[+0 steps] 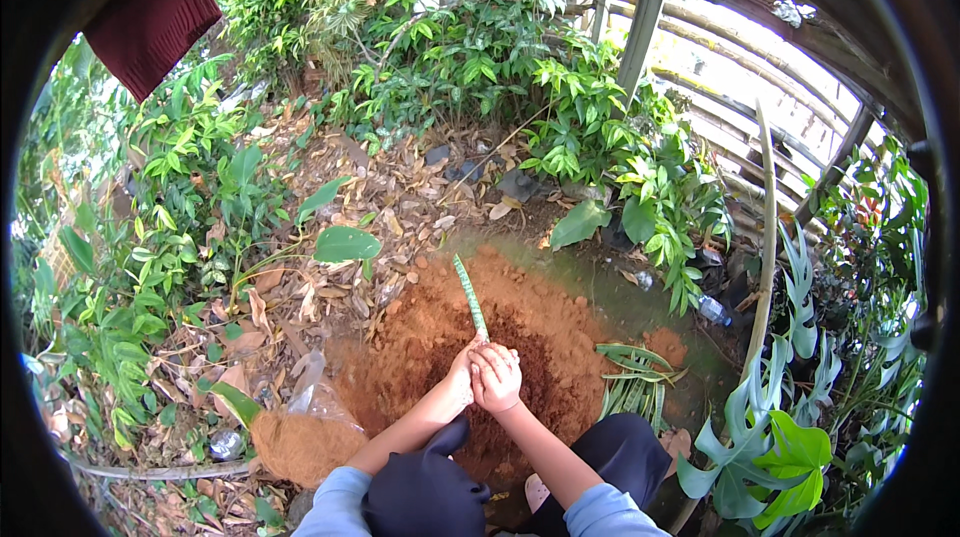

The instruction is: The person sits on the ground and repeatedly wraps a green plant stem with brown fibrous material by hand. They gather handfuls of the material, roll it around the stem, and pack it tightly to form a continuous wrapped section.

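A long green snake plant leaf [469, 295] with pale bands rises, tilted slightly left, above the heap of loose reddish-brown soil [540, 302]. My left hand [461, 369] and my right hand [496, 377] are pressed together, fingers closed, around its lower end. The right hand lies partly over the left, so the leaf's base is hidden. Beside my left forearm stands a clear plastic bag of brown soil [300, 445], with a broad green leaf at its edge. Right of the heap lies a pile of narrow green leaves [636, 377].
Dry leaf litter [330, 177] covers the ground beyond the heap. Dense bushes [450, 47] grow behind and left. A bamboo fence [740, 57] runs along the right, with a plastic bottle [714, 310] near it. A dark red cloth [155, 17] hangs upper left.
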Demonstrator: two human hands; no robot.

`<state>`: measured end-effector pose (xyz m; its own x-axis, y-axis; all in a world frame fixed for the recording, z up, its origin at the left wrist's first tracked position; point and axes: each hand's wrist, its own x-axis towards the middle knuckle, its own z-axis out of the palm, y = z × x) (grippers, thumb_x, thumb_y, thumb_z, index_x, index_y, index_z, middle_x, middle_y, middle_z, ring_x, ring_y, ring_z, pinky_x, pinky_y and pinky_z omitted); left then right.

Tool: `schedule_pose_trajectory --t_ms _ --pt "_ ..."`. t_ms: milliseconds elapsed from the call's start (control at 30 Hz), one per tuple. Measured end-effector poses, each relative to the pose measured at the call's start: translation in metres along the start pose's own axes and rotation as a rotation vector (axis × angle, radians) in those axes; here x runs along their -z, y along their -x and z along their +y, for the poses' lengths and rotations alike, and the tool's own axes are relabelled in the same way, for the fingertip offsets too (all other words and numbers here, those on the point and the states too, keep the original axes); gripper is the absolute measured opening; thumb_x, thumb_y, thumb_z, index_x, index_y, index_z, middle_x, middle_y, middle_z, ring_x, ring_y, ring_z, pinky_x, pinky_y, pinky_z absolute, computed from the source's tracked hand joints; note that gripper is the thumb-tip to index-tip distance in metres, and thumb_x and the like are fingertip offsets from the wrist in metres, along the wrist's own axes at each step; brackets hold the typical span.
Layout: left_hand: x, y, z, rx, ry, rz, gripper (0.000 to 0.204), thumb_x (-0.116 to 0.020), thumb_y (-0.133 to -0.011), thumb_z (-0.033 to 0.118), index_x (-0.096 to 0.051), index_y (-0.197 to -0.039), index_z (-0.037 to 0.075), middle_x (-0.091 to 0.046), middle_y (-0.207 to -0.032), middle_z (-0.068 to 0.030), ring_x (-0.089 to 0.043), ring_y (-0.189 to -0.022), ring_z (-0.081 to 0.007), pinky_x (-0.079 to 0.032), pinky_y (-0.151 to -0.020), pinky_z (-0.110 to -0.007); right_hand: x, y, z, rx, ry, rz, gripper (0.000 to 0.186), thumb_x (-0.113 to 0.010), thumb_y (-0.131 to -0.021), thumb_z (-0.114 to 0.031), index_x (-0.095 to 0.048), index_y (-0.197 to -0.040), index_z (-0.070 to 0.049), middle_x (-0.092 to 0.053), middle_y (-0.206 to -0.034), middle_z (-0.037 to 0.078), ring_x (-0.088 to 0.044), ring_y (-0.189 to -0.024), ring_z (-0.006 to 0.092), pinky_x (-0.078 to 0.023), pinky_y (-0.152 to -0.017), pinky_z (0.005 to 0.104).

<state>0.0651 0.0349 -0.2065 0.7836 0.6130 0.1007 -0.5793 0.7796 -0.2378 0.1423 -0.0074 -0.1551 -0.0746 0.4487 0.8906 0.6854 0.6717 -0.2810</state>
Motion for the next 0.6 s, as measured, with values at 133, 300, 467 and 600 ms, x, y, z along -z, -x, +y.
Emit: schedule_pose_trajectory --t_ms 133,300,467,600 --pt "0.032 0.001 0.019 -0.270 -0.500 0.278 0.040 -0.041 -0.093 0.043 -0.055 -0.101 0.007 -0.057 -0.098 -0.0093 -0.056 -0.094 -0.0233 -0.047 -0.082 -0.032 -0.004 0.004 0.002 -0.087 -0.027 -0.083 0.017 -0.061 -0.076 -0.009 -0.064 -0.091 -0.004 -0.061 -0.099 0.011 -0.058 -0.096 0.0295 -0.043 -0.089 0.0414" --pt "0.012 0.023 0.013 -0.342 -0.572 0.412 0.032 -0.041 -0.092 0.029 -0.056 -0.109 0.006 -0.059 -0.111 -0.0084 -0.055 -0.104 -0.0237 -0.046 -0.088 -0.037 0.009 -0.006 0.010 -0.224 -0.187 -0.404 0.056 -0.058 -0.082 -0.033 -0.046 -0.130 -0.007 -0.043 -0.135 0.015 -0.029 -0.133 0.0324 -0.009 -0.110 0.0505" --pt "-0.016 0.027 0.014 -0.311 -0.345 0.497 0.036 -0.045 -0.090 0.034 -0.065 -0.090 0.004 -0.067 -0.090 -0.0109 -0.063 -0.086 -0.0279 -0.048 -0.086 -0.044 0.011 -0.020 0.013 -0.511 -0.402 0.090 0.038 -0.037 -0.096 -0.025 -0.051 -0.121 0.000 -0.046 -0.131 0.017 -0.032 -0.131 0.0317 -0.023 -0.107 0.0430" --pt "0.002 0.030 0.019 -0.254 -0.591 0.307 0.039 -0.046 -0.089 0.036 -0.060 -0.101 0.003 -0.062 -0.104 -0.0140 -0.059 -0.098 -0.0277 -0.047 -0.089 -0.039 0.008 -0.020 0.011 -0.251 -0.217 -0.184 0.032 -0.048 -0.085 -0.015 -0.057 -0.114 -0.003 -0.053 -0.122 0.016 -0.042 -0.123 0.0329 -0.028 -0.106 0.0451"
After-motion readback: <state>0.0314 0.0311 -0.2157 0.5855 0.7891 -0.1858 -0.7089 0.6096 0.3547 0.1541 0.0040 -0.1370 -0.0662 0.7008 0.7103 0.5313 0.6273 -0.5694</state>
